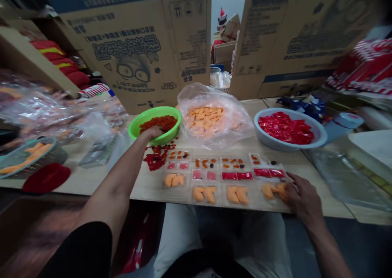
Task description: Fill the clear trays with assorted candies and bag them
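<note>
My left hand [154,132] reaches over the near rim of a green bowl [134,127], its fingertips hidden among small orange-red pieces [162,122]. At the table's front, my right hand [303,194] rests on the right end of a row of clear plastic trays [219,193], its fingers by the orange curved pieces [271,190] there. Each tray has compartments with orange curved pieces, red or pink packets [237,176] and small orange and dark pieces. Loose dark red pieces [155,157] lie beside the trays, below the green bowl.
A clear bag of orange pieces [206,121] stands mid-table, with a pale blue basin [260,138] of red packets to its right. Tall cardboard boxes [183,45] wall off the back. Left are a basket [56,153], a red round object [47,178] and plastic wrappings [36,106].
</note>
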`<state>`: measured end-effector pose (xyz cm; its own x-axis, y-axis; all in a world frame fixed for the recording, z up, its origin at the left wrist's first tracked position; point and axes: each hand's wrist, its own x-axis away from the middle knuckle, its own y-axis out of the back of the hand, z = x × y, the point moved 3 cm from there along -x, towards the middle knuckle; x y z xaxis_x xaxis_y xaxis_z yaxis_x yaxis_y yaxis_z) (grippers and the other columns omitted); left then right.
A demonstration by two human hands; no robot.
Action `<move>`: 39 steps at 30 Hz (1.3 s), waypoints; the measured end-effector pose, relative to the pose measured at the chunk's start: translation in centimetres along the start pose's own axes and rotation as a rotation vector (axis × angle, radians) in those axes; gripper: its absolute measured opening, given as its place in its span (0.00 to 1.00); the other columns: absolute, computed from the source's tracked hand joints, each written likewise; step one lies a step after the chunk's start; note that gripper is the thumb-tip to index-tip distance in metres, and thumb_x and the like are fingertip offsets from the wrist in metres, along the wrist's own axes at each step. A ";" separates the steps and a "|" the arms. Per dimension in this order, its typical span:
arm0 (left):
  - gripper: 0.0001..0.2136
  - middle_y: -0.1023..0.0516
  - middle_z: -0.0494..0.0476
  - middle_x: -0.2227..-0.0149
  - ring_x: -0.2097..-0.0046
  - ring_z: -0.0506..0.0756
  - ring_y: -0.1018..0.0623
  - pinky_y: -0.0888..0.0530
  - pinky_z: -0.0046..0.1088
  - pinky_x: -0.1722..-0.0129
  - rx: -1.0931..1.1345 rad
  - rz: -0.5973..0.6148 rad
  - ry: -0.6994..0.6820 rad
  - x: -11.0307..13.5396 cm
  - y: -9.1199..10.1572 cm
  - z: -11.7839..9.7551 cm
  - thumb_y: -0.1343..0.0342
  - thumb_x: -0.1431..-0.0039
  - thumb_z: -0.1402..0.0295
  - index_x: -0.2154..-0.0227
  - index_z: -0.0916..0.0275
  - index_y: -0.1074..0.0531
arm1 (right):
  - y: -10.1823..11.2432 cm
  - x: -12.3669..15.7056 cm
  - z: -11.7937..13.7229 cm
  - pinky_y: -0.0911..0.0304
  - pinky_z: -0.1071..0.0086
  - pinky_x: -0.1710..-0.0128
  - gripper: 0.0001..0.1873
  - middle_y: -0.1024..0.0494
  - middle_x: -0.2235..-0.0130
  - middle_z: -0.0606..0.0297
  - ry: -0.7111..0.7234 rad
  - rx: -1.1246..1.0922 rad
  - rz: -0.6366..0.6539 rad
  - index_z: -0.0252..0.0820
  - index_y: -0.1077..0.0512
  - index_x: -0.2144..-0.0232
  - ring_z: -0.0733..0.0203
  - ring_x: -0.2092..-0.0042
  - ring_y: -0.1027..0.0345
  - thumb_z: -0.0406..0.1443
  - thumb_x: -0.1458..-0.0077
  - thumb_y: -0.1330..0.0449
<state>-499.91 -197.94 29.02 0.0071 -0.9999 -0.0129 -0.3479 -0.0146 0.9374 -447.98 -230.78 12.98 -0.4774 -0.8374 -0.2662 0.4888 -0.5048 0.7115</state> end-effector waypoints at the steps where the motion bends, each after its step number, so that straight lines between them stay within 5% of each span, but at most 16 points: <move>1: 0.10 0.20 0.52 0.74 0.67 0.54 0.24 0.29 0.25 0.61 0.010 0.062 0.000 -0.5 -0.2 0.1 0.37 0.61 0.80 0.72 0.64 0.21 | 0.2 -0.6 1.0 0.38 0.48 0.46 0.24 0.23 0.50 0.51 0.049 0.048 -0.009 0.44 0.26 0.51 0.44 0.48 0.31 0.42 0.46 0.51; 4: 0.10 0.22 0.46 0.76 0.66 0.50 0.27 0.31 0.23 0.54 0.034 0.173 -0.025 -1.6 -1.0 -0.2 0.40 0.56 0.83 0.70 0.66 0.21 | 0.7 -2.9 4.6 0.36 0.54 0.48 0.24 0.22 0.53 0.50 0.124 0.178 0.069 0.41 0.25 0.52 0.48 0.51 0.30 0.34 0.47 0.53; 7: 0.13 0.22 0.43 0.75 0.62 0.50 0.28 0.34 0.25 0.47 0.061 0.202 -0.088 -3.1 -1.9 0.1 0.45 0.52 0.86 0.68 0.65 0.22 | 0.0 -5.5 7.2 0.37 0.60 0.50 0.24 0.21 0.53 0.49 0.135 0.368 0.325 0.36 0.25 0.49 0.50 0.52 0.29 0.32 0.47 0.48; 10: 0.15 0.20 0.41 0.71 0.60 0.49 0.27 0.34 0.27 0.47 0.076 0.199 -0.154 -4.4 -2.8 0.8 0.47 0.51 0.87 0.67 0.63 0.22 | -0.7 -7.5 8.9 0.39 0.62 0.49 0.24 0.22 0.49 0.53 0.123 0.512 0.416 0.39 0.27 0.46 0.52 0.48 0.29 0.30 0.45 0.48; 23: 0.09 0.20 0.43 0.68 0.62 0.50 0.28 0.35 0.22 0.54 0.023 0.113 -0.176 -4.5 -2.8 0.9 0.43 0.45 0.79 0.63 0.64 0.22 | -4.7 -8.9 12.0 0.44 0.58 0.53 0.16 0.23 0.57 0.48 0.263 0.709 0.381 0.36 0.28 0.53 0.47 0.53 0.30 0.31 0.42 0.48; 29: 0.07 0.21 0.50 0.68 0.62 0.53 0.29 0.33 0.27 0.51 -0.028 0.081 -0.201 -4.4 -2.1 1.2 0.40 0.48 0.76 0.66 0.65 0.21 | -3.1 -8.4 11.5 0.44 0.56 0.52 0.17 0.25 0.54 0.49 0.282 0.686 0.279 0.38 0.30 0.52 0.46 0.51 0.33 0.30 0.41 0.50; 32: 0.06 0.23 0.48 0.70 0.64 0.52 0.30 0.32 0.29 0.50 0.020 -0.105 -0.140 -3.5 -0.9 0.8 0.41 0.47 0.74 0.65 0.64 0.22 | -0.7 -7.8 8.2 0.40 0.58 0.52 0.20 0.24 0.54 0.49 0.173 0.487 0.120 0.37 0.29 0.51 0.48 0.53 0.32 0.30 0.43 0.52; 36: 0.13 0.21 0.50 0.63 0.64 0.50 0.28 0.28 0.27 0.53 0.351 -0.476 -0.115 0.4 -0.8 -3.6 0.43 0.43 0.71 0.54 0.65 0.25 | 1.3 -5.2 2.1 0.35 0.58 0.52 0.23 0.23 0.51 0.49 -0.041 -0.024 -0.004 0.35 0.30 0.47 0.52 0.56 0.29 0.34 0.44 0.51; 38: 0.16 0.20 0.52 0.59 0.63 0.49 0.25 0.27 0.26 0.56 0.607 -0.393 -0.256 3.7 -3.1 -8.6 0.42 0.43 0.71 0.51 0.65 0.27 | 1.1 -3.5 0.2 0.34 0.59 0.53 0.26 0.23 0.50 0.52 -0.103 -0.236 0.034 0.36 0.32 0.44 0.54 0.56 0.29 0.39 0.43 0.50; 39: 0.13 0.20 0.53 0.61 0.63 0.50 0.24 0.26 0.26 0.57 0.677 -0.229 -0.331 5.5 -5.0 -11.7 0.41 0.44 0.70 0.55 0.65 0.25 | 0.8 -2.8 -0.2 0.33 0.59 0.54 0.27 0.23 0.49 0.53 -0.114 -0.296 0.051 0.37 0.32 0.44 0.55 0.56 0.29 0.41 0.43 0.49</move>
<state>-487.13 -203.35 28.32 -0.0944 -0.9190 -0.3829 -0.8675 -0.1127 0.4846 -446.08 -228.90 14.14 -0.5176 -0.8426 -0.1485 0.6975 -0.5161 0.4972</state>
